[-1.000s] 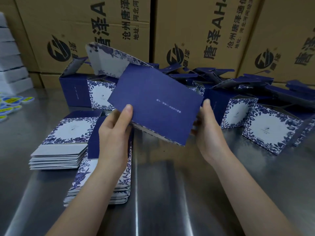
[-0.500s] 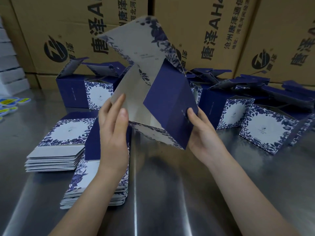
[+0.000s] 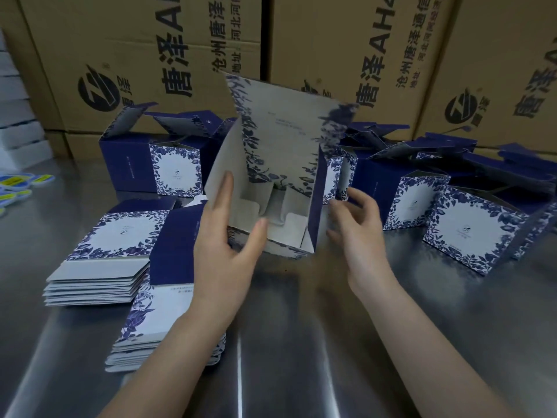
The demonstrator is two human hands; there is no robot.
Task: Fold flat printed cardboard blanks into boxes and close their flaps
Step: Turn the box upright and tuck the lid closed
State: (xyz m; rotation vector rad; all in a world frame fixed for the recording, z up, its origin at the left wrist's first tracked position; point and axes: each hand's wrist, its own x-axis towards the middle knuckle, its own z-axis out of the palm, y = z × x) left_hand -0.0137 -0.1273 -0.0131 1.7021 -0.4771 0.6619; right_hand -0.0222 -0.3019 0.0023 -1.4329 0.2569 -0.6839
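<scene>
Two risks stand out: left hand [image 3: 224, 251] pinches the half-opened box [image 3: 280, 182] at table [image 3: 301, 342] centre, while right hand [image 3: 358, 227], spread and empty at 3 o'clock, may let the bottom flaps [image 3: 271, 206] spring apart.

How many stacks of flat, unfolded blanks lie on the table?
2. One stack lies at the far left; the other stack lies beside it, nearer, partly under the left forearm. More could be hidden behind the box being folded.

navy floral-bordered box [image 3: 283, 164], steel-grey table [image 3: 301, 327]
</scene>
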